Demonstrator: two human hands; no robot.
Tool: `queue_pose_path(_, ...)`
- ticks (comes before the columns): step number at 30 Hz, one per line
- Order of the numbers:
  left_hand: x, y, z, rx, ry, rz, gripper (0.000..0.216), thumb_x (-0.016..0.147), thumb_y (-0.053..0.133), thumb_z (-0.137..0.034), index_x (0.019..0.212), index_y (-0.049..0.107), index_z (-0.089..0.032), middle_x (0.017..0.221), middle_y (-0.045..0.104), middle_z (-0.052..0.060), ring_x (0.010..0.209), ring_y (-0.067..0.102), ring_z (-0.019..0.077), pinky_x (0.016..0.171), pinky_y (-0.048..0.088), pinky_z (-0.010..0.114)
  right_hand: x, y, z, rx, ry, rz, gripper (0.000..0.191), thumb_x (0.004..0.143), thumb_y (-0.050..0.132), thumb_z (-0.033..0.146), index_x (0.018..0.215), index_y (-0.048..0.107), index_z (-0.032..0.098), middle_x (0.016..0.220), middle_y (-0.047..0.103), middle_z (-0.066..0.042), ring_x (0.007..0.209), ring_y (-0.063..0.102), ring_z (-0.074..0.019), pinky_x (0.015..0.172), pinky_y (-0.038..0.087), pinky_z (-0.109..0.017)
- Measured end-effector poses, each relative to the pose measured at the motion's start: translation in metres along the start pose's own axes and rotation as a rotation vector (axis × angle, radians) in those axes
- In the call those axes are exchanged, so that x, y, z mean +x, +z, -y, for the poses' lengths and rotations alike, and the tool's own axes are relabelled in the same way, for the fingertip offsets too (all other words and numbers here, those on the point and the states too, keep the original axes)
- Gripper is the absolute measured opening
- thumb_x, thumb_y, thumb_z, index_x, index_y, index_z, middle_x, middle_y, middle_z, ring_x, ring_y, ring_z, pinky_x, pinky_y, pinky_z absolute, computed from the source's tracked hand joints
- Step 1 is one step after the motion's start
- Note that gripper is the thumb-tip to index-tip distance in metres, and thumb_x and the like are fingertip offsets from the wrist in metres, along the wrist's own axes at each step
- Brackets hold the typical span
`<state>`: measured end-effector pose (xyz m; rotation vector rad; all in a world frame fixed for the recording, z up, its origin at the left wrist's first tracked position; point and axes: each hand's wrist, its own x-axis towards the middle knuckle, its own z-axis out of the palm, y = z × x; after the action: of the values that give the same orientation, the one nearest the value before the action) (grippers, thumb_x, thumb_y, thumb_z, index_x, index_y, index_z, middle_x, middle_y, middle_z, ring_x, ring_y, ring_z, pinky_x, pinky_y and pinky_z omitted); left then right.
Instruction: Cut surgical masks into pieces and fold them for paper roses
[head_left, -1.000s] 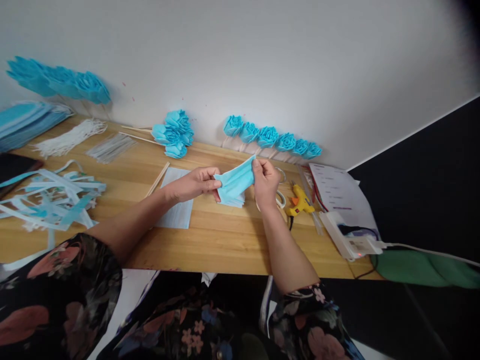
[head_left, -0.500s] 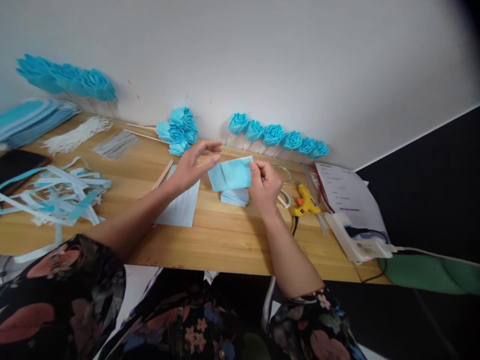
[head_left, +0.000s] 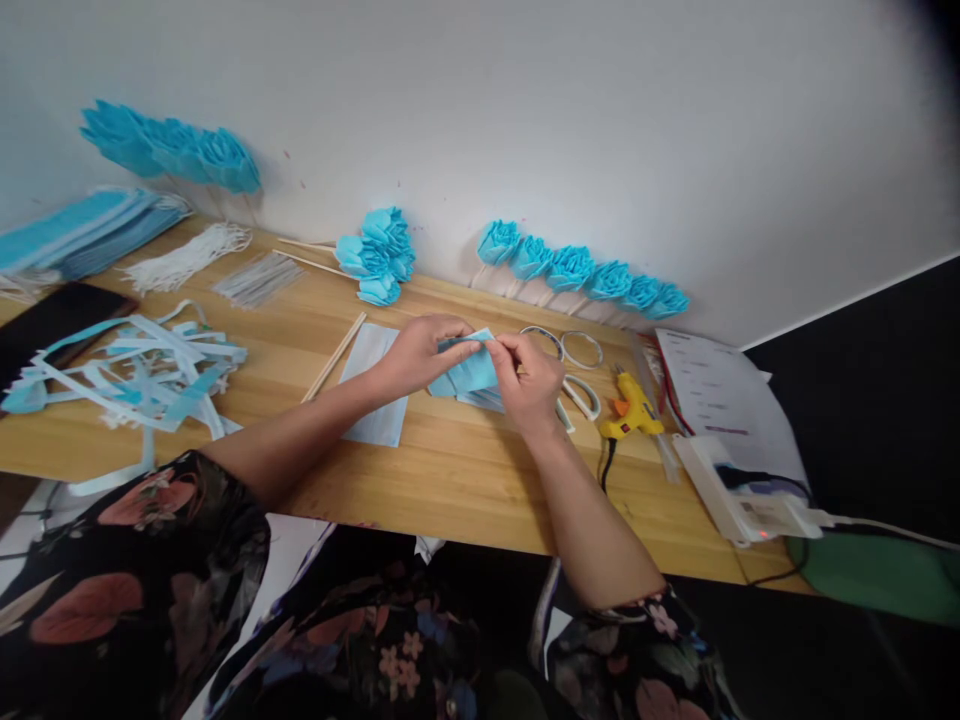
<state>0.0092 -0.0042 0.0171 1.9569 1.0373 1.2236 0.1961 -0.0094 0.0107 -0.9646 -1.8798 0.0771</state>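
A small light-blue sheet piece point(head_left: 471, 368) is pinched between both hands over the wooden table point(head_left: 450, 470). My left hand point(head_left: 421, 352) grips its left edge with curled fingers. My right hand point(head_left: 529, 378) pinches its right upper corner. Under the piece lies a small stack of similar blue pieces point(head_left: 484, 398). A pale blue-white sheet point(head_left: 375, 385) lies flat just left of my left hand, beside a wooden stick point(head_left: 334, 356).
Blue folded flowers point(head_left: 581, 272) line the wall, with more point(head_left: 375, 255) on sticks further left. Scissors point(head_left: 574, 385), a yellow glue gun point(head_left: 634, 412), papers point(head_left: 720, 400) and a power strip point(head_left: 739, 495) lie at the right. Cut strips point(head_left: 135, 370) and elastic loops point(head_left: 184, 260) lie at the left.
My left hand, open and off the piece half a second ago, has closed on its left edge. Both hands have lowered the piece closer to the stack.
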Motion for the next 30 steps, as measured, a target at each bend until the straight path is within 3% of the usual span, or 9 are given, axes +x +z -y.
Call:
queue_pose_path(11, -0.001, 0.001, 0.001, -0.068, -0.039, 0.026, 0.028, 0.087, 0.063, -0.039, 0.070, 0.066, -0.017, 0.067, 0.063, 0.000, 0.066, 0.055, 0.0136, 0.064, 0.038, 0.026, 0.000, 0.001, 0.000, 0.068, 0.102, 0.033, 0.027, 0.095, 0.060, 0.045, 0.084, 0.071, 0.024, 0.073, 0.072, -0.001, 0.064, 0.063, -0.0156, 0.066, 0.047, -0.029)
queue_pose_path(13, -0.001, 0.000, -0.003, -0.155, -0.085, 0.009, 0.030, 0.086, 0.065, -0.041, 0.069, 0.066, -0.017, 0.066, 0.062, 0.000, 0.065, 0.054, 0.0131, 0.062, 0.038, 0.026, 0.002, 0.002, -0.001, 0.169, 0.160, 0.051, 0.025, 0.092, 0.064, 0.047, 0.092, 0.071, 0.023, 0.081, 0.074, -0.002, 0.070, 0.065, -0.0165, 0.069, 0.050, -0.030)
queue_pose_path(16, -0.002, -0.003, -0.008, -0.383, -0.218, -0.068, 0.032, 0.084, 0.069, -0.048, 0.076, 0.070, -0.017, 0.071, 0.066, 0.000, 0.068, 0.057, 0.0145, 0.064, 0.044, 0.027, 0.003, 0.006, -0.004, 0.375, 0.283, 0.125, 0.036, 0.087, 0.068, 0.052, 0.108, 0.069, 0.023, 0.096, 0.076, -0.004, 0.082, 0.068, -0.0187, 0.074, 0.053, -0.031)
queue_pose_path(19, 0.000, -0.003, -0.008, -0.575, -0.292, -0.143, 0.036, 0.079, 0.075, -0.053, 0.079, 0.070, -0.017, 0.076, 0.069, 0.001, 0.073, 0.061, 0.0163, 0.070, 0.050, 0.029, 0.002, 0.012, -0.006, 0.470, 0.347, 0.216, 0.034, 0.087, 0.065, 0.052, 0.101, 0.070, 0.021, 0.089, 0.075, -0.003, 0.080, 0.067, -0.0192, 0.073, 0.053, -0.032)
queue_pose_path(24, 0.005, -0.002, 0.005, -0.715, -0.266, -0.204, 0.038, 0.081, 0.075, -0.055, 0.082, 0.068, -0.018, 0.077, 0.068, 0.001, 0.080, 0.065, 0.0172, 0.073, 0.051, 0.029, -0.003, 0.019, 0.000, 0.217, 0.277, 0.262, 0.024, 0.086, 0.063, 0.040, 0.071, 0.062, 0.021, 0.069, 0.065, 0.000, 0.066, 0.057, -0.0168, 0.065, 0.044, -0.030)
queue_pose_path(30, 0.007, -0.002, 0.014, -0.622, -0.264, -0.373, 0.038, 0.089, 0.065, -0.058, 0.092, 0.062, -0.021, 0.089, 0.068, 0.003, 0.095, 0.062, 0.0196, 0.080, 0.049, 0.029, -0.008, 0.025, 0.010, -0.016, 0.081, 0.313, 0.032, 0.089, 0.059, 0.032, 0.061, 0.045, 0.023, 0.062, 0.056, 0.001, 0.062, 0.048, -0.0155, 0.065, 0.036, -0.031)
